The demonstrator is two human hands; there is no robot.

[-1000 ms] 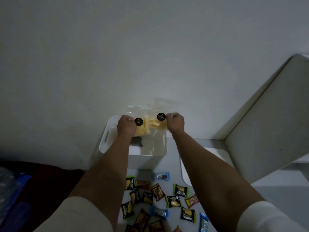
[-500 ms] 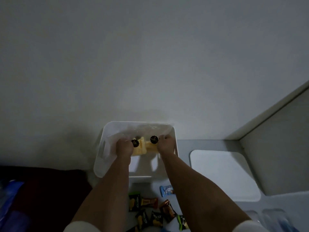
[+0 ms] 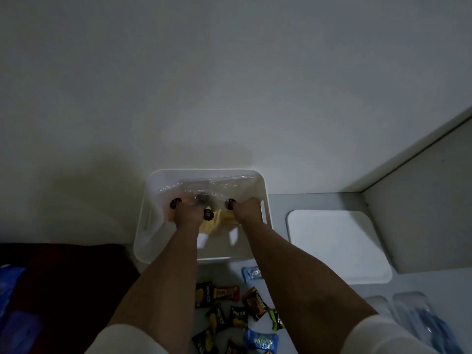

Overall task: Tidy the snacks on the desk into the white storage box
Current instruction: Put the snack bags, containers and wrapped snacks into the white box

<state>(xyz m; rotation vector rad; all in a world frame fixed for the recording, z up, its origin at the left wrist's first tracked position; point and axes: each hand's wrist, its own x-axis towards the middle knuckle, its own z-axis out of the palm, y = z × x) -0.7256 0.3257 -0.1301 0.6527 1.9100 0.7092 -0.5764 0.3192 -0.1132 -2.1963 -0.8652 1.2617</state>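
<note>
The white storage box [image 3: 204,172] stands against the wall at the desk's back edge. Both my hands are down inside it. My left hand [image 3: 186,216] and my right hand [image 3: 245,210] each grip a clear bag of yellow snacks [image 3: 217,221] with round black stickers. The bags' clear tops [image 3: 212,185] lean against the box's far wall. Several small snack packets [image 3: 237,315], black, orange and blue, lie loose on the desk between my forearms, in front of the box.
A white lid [image 3: 337,246] lies flat on the desk to the right of the box. A grey panel [image 3: 421,205] rises at the far right. Clear plastic packaging [image 3: 413,318] sits at the lower right. A dark red surface [image 3: 63,282] lies left of the desk.
My hands have lowered the clear snack bags from above the box's rim down into the box. The camera has tilted so the box sits nearer the middle.
</note>
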